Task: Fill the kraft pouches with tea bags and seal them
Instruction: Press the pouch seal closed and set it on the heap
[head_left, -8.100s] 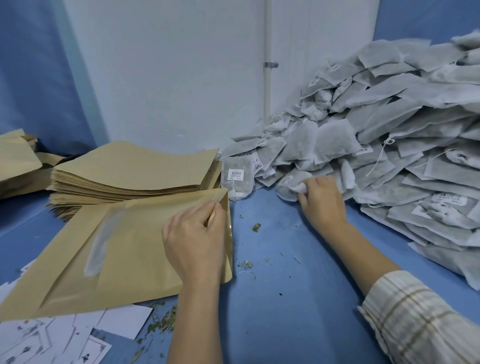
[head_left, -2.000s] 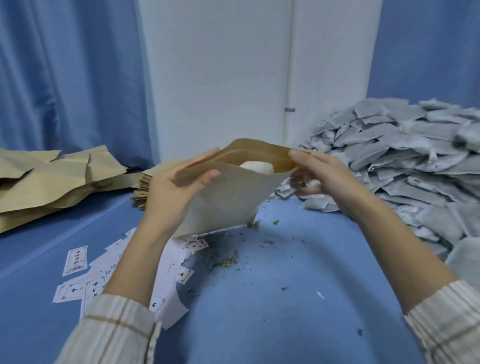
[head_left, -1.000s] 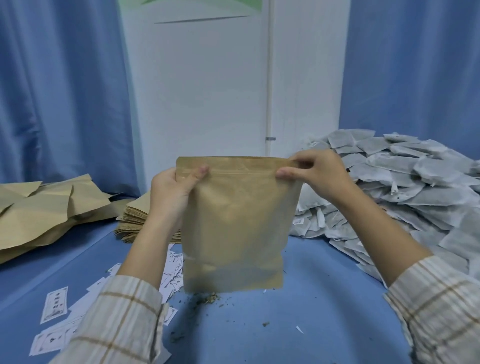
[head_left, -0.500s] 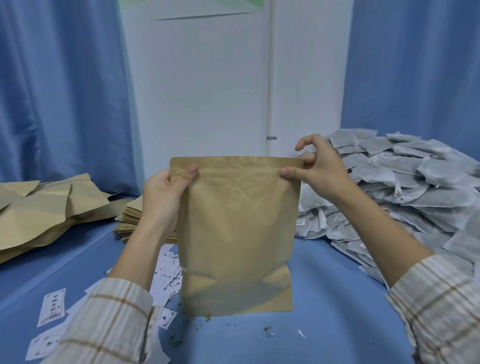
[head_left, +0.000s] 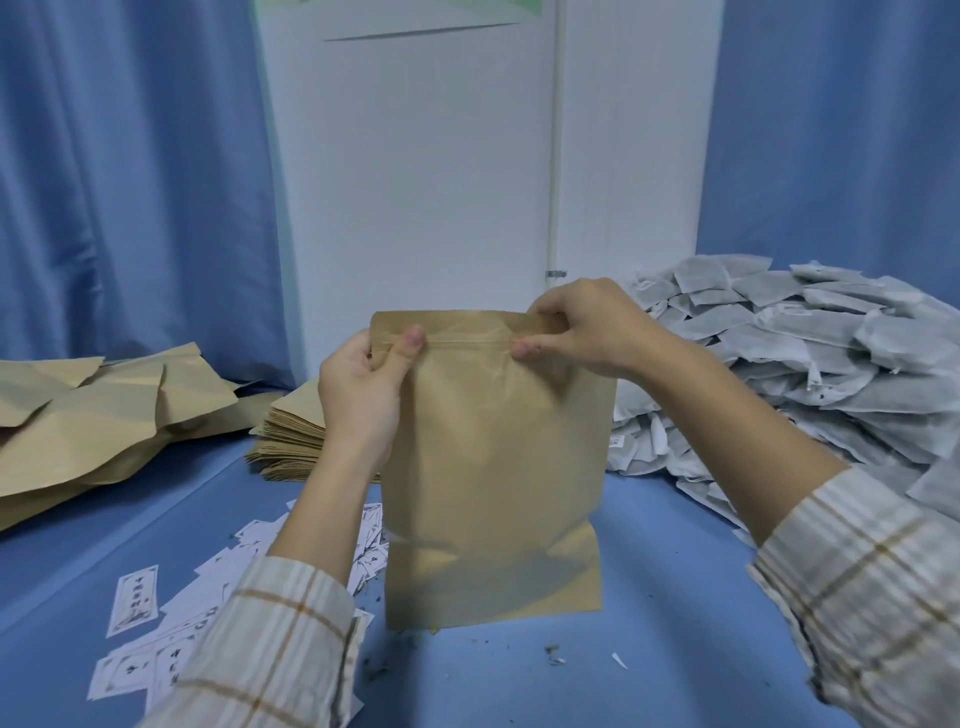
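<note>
A brown paper pouch (head_left: 493, 467) stands upright at the centre of the frame, its bottom edge on the blue table (head_left: 649, 597). The left hand (head_left: 363, 384) pinches the pouch's top left corner, thumb pressed on the zip strip. The right hand (head_left: 587, 327) pinches the strip near the top right, fingers (head_left: 545, 310) curled over the rim. Tea bags (head_left: 805, 364) are heaped at right, flat pouches (head_left: 291, 431) stacked behind the left hand, paper labels (head_left: 135, 603) scattered at lower left.

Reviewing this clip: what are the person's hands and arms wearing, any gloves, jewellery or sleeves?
Both hands are bare: no gloves, rings or watch show on the left hand or the right hand. Each forearm is uncovered down to a pushed-back shirt cuff. The left sleeve and right sleeve are pale cream cloth with fine grey stripes crossed by thin tan lines, a plaid.
</note>
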